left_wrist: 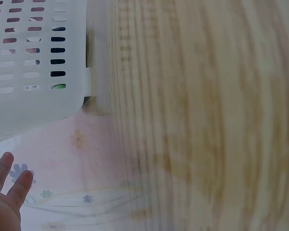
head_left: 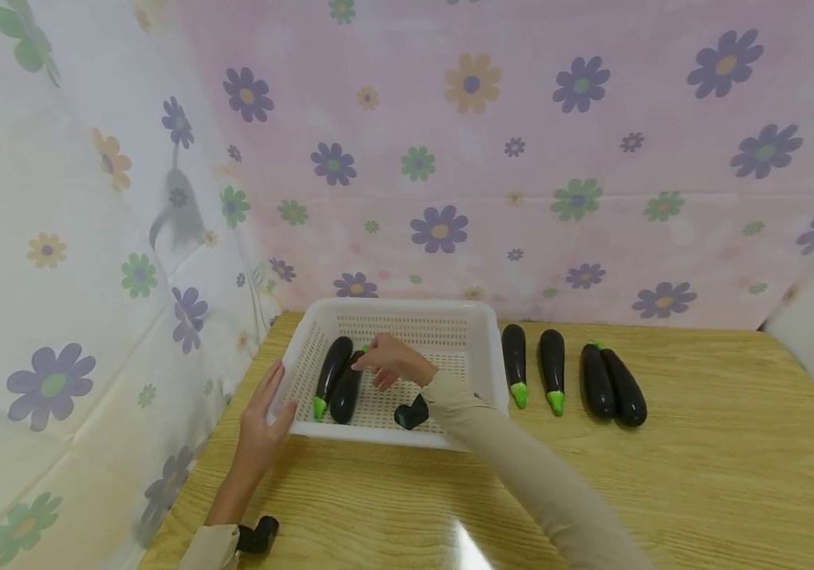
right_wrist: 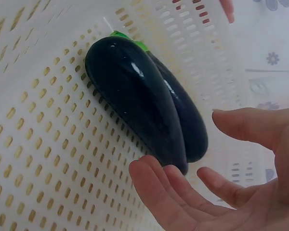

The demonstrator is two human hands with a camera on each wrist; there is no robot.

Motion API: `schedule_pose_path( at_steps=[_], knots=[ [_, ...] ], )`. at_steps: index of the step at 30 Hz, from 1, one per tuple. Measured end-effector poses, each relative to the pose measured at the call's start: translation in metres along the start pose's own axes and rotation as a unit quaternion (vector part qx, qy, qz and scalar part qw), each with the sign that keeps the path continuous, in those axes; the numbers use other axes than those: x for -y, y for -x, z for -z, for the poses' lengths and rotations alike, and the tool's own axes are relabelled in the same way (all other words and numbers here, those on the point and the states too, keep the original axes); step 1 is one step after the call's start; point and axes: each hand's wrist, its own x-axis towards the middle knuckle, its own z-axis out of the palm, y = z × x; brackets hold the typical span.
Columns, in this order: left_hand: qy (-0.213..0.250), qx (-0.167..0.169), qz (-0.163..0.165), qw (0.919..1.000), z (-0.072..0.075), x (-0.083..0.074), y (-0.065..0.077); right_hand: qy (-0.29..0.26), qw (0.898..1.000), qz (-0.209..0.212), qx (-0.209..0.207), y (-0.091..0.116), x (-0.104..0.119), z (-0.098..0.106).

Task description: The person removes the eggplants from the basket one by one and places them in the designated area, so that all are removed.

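My right hand (head_left: 394, 360) is over the inside of a white plastic basket (head_left: 485, 340), fingers spread, with nothing between them. Two dark eggplants with bright green stem ends lie side by side on the basket's floor, the left eggplant (head_left: 333, 372) and the right eggplant (head_left: 346, 392). In the right wrist view the fingertips (right_wrist: 147, 178) overlap the lower end of the nearer eggplant (right_wrist: 135, 96), and the thumb stands apart from both. My left hand (head_left: 264, 416) rests against the basket's left side near its front corner, fingers extended.
On the wooden table (head_left: 720, 475), right of the basket, lie one eggplant (head_left: 514, 360), another eggplant (head_left: 552, 368), and a touching pair with a left eggplant (head_left: 596, 384) and a right eggplant (head_left: 624, 388). Flowered cloth (head_left: 393, 103) hangs behind the table and at the left.
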Motion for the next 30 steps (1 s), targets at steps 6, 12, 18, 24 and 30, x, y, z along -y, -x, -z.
schedule_pose_path(
  at_steps=[6,12,18,24,30],
  knots=[
    [-0.002,-0.001,-0.015,0.9999,0.001,0.002,0.0,-0.018,0.998,-0.052,-0.02,-0.012,-0.001,-0.014],
    [-0.003,-0.008,-0.01,0.9999,0.0,0.001,0.0,-0.036,0.995,-0.074,-0.049,-0.024,-0.003,-0.028],
    [0.002,-0.015,-0.023,0.9996,-0.002,-0.023,-0.004,-0.045,0.987,-0.123,-0.088,-0.035,-0.004,-0.035],
    [-0.004,-0.014,-0.015,0.9998,0.003,-0.046,-0.005,-0.051,0.988,-0.117,-0.083,-0.036,-0.005,-0.035],
    [-0.004,-0.01,-0.004,0.9999,0.005,-0.047,-0.005,-0.054,0.99,-0.105,-0.075,-0.034,-0.004,-0.034]
  ],
)
